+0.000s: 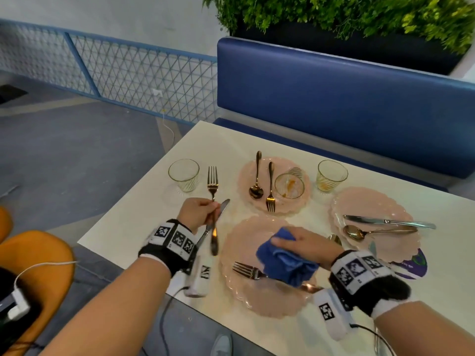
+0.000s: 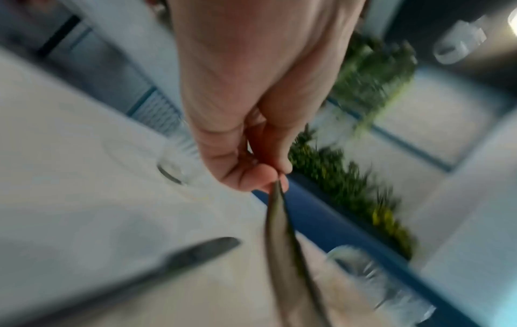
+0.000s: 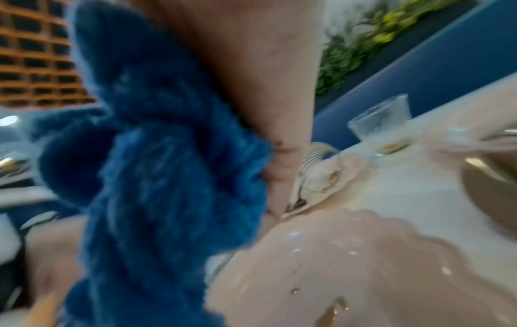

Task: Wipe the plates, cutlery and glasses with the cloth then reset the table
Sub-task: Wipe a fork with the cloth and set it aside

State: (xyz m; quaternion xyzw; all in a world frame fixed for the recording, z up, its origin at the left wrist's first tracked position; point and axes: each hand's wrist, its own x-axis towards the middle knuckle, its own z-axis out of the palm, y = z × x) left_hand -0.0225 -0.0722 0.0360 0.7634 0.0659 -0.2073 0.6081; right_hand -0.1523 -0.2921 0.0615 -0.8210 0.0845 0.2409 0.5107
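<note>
My left hand pinches a gold fork by its handle and holds it above the white table, tines pointing away. In the left wrist view the same hand grips the fork's handle. A silver knife lies on the table just under it. My right hand grips a bunched blue cloth over the near pink scalloped plate. Another gold fork lies on that plate, its handle hidden under the cloth. The right wrist view shows the cloth and the smeared plate.
A far pink plate carries a spoon, a fork and a tipped, stained glass. The right plate bears a knife and a spoon. Upright glasses stand at far left and far right. Behind is a blue bench; an orange chair is at left.
</note>
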